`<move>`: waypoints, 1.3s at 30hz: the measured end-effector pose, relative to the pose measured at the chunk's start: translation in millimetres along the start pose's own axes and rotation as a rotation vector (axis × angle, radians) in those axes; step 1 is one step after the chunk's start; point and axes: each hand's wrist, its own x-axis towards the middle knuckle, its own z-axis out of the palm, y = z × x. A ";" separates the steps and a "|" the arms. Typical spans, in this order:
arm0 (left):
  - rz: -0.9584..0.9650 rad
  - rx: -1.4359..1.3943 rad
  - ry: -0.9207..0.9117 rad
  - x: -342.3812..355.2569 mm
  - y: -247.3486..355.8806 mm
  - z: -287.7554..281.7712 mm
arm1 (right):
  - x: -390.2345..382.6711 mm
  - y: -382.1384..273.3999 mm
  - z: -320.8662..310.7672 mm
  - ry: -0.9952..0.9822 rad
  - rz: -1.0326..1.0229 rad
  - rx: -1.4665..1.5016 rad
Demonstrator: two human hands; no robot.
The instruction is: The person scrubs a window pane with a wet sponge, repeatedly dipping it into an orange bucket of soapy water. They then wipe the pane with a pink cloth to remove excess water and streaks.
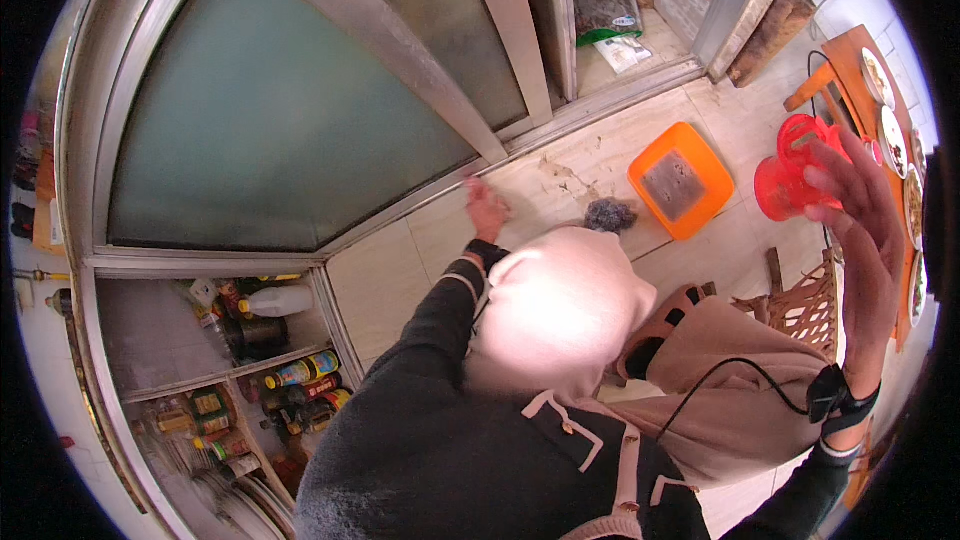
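My left hand (487, 210) reaches down to the tiled floor beside the bottom rail (420, 202) of a sliding cabinet door (280, 120) with frosted glass. Its fingers look stretched out, one at the rail, slightly blurred. On the right, my right hand (862, 190) is raised with its fingers apart. It overlaps a red plastic vessel (778, 188) with a loop-like upper part; no grip on it shows. Between my hands, a dark grey crumpled cloth or scrubber (610, 214) lies on the floor. Next to it stands an orange basin (702, 215) holding murky grey water.
Brown dirt smears (565, 172) mark the tiles. Lower left, cabinet shelves hold bottles (303, 370) and plates. An open compartment at the top holds a dark bag (605, 0). At the right are an orange table (850, 60) with several dishes and a woven chair (805, 310).
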 end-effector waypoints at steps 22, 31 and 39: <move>1.554 1.229 -0.023 -134.2 392.6 273.1 | 6.5 36.0 -19.8 -0.149 -0.016 0.288; 1.995 1.438 0.136 -117.1 517.1 330.2 | 7.4 34.6 -14.3 -0.218 0.011 0.284; 1.747 1.881 -0.006 -69.0 400.8 260.7 | 4.1 40.2 -22.0 -0.207 0.066 0.297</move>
